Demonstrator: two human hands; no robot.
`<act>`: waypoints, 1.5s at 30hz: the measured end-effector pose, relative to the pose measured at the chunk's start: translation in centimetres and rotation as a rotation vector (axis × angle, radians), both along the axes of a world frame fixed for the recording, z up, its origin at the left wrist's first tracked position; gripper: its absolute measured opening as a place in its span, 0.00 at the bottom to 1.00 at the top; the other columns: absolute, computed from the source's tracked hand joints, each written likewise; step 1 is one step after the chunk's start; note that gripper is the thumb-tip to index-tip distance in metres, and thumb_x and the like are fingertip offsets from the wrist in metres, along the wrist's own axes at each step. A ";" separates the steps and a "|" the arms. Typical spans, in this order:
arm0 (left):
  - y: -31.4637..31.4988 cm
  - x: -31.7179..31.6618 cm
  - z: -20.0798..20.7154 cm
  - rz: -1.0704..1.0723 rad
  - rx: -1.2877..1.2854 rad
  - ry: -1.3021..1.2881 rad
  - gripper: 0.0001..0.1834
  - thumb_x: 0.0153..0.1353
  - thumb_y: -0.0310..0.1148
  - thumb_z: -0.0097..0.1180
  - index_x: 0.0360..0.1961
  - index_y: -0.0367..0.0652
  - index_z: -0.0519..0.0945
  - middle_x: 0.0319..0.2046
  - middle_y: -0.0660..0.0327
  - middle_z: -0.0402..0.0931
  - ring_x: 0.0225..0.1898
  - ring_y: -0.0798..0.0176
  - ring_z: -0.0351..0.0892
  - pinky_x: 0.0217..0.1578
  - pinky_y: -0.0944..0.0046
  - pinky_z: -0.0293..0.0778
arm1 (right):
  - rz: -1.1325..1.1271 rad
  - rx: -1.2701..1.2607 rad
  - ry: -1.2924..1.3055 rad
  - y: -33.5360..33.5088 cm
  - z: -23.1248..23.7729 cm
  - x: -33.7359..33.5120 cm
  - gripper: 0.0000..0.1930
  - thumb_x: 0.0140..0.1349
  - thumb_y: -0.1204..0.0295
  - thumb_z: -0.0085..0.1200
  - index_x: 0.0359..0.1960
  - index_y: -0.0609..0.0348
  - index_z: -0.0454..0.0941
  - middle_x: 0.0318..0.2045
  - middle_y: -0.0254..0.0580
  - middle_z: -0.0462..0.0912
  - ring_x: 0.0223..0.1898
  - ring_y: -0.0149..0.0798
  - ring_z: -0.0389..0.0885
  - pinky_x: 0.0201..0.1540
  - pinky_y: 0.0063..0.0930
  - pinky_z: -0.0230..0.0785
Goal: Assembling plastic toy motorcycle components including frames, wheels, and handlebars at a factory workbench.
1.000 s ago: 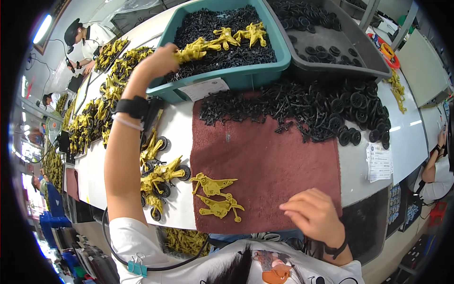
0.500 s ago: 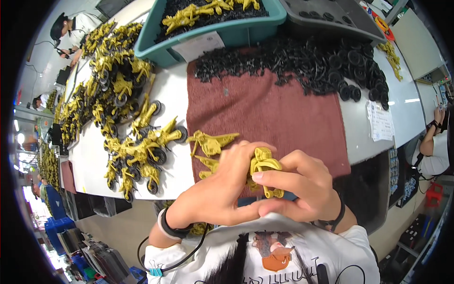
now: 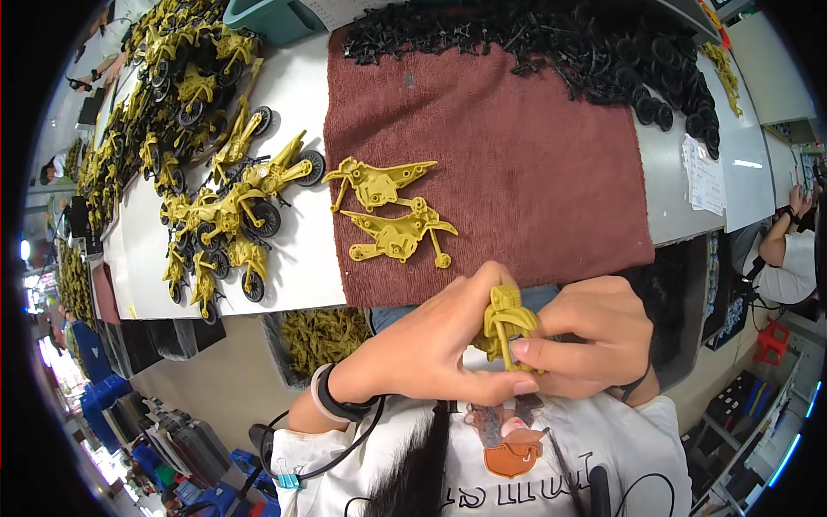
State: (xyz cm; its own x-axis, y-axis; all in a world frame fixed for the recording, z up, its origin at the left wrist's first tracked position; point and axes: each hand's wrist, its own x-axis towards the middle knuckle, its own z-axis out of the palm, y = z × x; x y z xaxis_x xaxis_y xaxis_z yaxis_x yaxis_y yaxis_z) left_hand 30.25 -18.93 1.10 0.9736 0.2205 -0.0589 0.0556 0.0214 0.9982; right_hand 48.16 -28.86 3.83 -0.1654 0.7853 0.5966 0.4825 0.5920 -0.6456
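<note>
Close to my chest, just off the near edge of the cloth, both hands grip a yellow plastic toy motorcycle body [image 3: 506, 320]. My left hand [image 3: 435, 345] wraps it from the left, the thumb stretched below it. My right hand [image 3: 594, 336] pinches its right side between bent fingers and thumb. No wheel shows on this body; its lower part is hidden by my fingers. Beyond my left hand, two more yellow motorcycle bodies, an upper one [image 3: 379, 183] and a lower one [image 3: 394, 239], lie flat on the reddish-brown cloth [image 3: 517, 172].
Left on the white table [image 3: 297, 95] stand several yellow toy motorcycles [image 3: 220, 211] with black wheels. Small black parts [image 3: 482, 30] and black wheels [image 3: 659, 77] line the cloth's far edge. A teal bin [image 3: 276, 21] is behind. Below the table, a box holds yellow parts [image 3: 323, 340].
My view has tipped lower. Both hands and the held body are now closer to my chest, off the cloth. The two bodies on the cloth show fully.
</note>
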 end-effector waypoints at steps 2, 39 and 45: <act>-0.2 -0.3 0.2 -0.016 -0.031 0.015 0.35 0.49 0.47 0.68 0.46 0.36 0.63 0.36 0.52 0.70 0.38 0.55 0.70 0.41 0.60 0.67 | 0.004 -0.002 0.039 0.0 -0.5 -0.2 0.13 0.43 0.75 0.69 0.33 0.60 0.82 0.21 0.36 0.76 0.16 0.32 0.75 0.16 0.21 0.66; 4.2 2.3 -1.6 0.437 1.293 0.547 0.34 0.61 0.54 0.52 0.66 0.55 0.66 0.67 0.60 0.60 0.69 0.47 0.53 0.68 0.41 0.39 | -0.483 -0.144 -0.227 1.0 -6.9 -0.4 0.15 0.47 0.68 0.68 0.22 0.59 0.71 0.19 0.38 0.69 0.20 0.40 0.69 0.23 0.32 0.61; 3.7 2.2 -1.0 0.457 1.186 0.639 0.35 0.63 0.54 0.50 0.68 0.52 0.63 0.70 0.54 0.53 0.71 0.46 0.48 0.68 0.41 0.32 | -0.414 -0.167 -0.180 1.2 -6.4 0.1 0.12 0.48 0.68 0.67 0.23 0.58 0.74 0.19 0.36 0.69 0.21 0.39 0.69 0.25 0.31 0.61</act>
